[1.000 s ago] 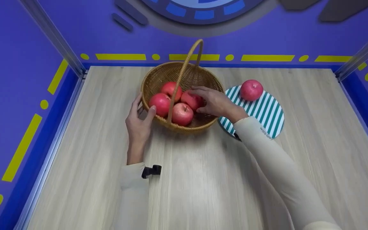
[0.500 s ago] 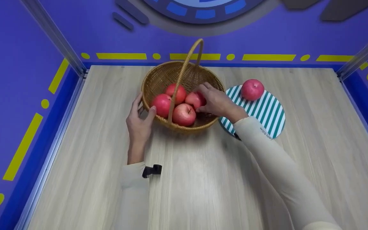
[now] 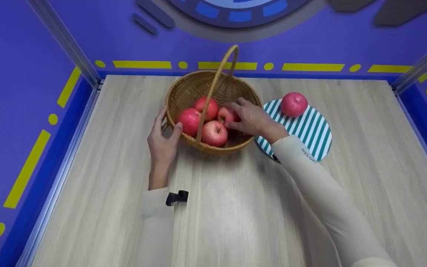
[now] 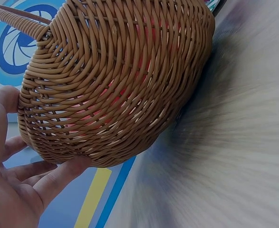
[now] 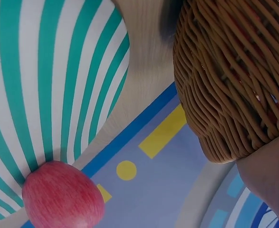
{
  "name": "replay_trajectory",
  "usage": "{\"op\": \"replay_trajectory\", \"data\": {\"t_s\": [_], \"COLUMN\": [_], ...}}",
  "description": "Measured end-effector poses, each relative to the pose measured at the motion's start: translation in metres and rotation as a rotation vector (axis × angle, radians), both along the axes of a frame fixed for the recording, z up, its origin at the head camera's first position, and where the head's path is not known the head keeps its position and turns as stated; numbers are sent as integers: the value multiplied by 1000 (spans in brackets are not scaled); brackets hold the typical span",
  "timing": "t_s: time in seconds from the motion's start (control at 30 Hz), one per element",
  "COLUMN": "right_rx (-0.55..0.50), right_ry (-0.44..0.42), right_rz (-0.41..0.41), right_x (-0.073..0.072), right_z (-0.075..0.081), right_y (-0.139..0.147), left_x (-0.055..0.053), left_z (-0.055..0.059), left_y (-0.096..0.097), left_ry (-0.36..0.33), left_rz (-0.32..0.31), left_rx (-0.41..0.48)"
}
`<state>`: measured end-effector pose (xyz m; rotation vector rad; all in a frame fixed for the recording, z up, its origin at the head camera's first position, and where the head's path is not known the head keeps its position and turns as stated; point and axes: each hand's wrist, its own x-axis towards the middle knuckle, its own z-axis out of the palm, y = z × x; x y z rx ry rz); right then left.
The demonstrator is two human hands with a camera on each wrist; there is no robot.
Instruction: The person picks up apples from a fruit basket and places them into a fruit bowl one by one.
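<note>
A brown wicker basket with a tall arched handle stands near the back of the table. My left hand grips its left rim, thumb over the edge and fingers against the outside; the left wrist view shows those fingers along the weave. Inside the basket, my right hand has its fingers and thumb around a red apple. Beside that one lie three more, a red apple, another behind it and a paler apple in front. From the right wrist view, the basket wall hides the fingers.
Right of the basket lies a round green-and-white striped mat, partly under my right forearm. One red apple sits on its far edge. Blue panels with yellow marks enclose the wooden table at the back and sides.
Inside the basket, the apple under my right hand has turned, and the apples have shifted slightly right in view. My left hand keeps its place at the rim.
</note>
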<state>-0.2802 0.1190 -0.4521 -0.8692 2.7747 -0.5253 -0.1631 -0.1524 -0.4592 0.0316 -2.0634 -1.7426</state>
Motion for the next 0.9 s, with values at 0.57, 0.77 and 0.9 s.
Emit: {"op": "replay_trajectory", "data": {"t_s": [0.57,0.77,0.9], "right_rx": [-90,-147,-214], "right_ry": [-43,16,28], "right_rz": [-29,-52,-78], "right_x": [0,1,2], "right_z": [2,0,-1], "right_y": [0,1,0], "left_x": [-19,-19,-18], "left_z": [-38,-37,-36], "left_y": [-11,-11,-9], "left_ry": [20,11,2], "left_rz": [-6,-5,11], "left_rx": [-2,-14,-15]}}
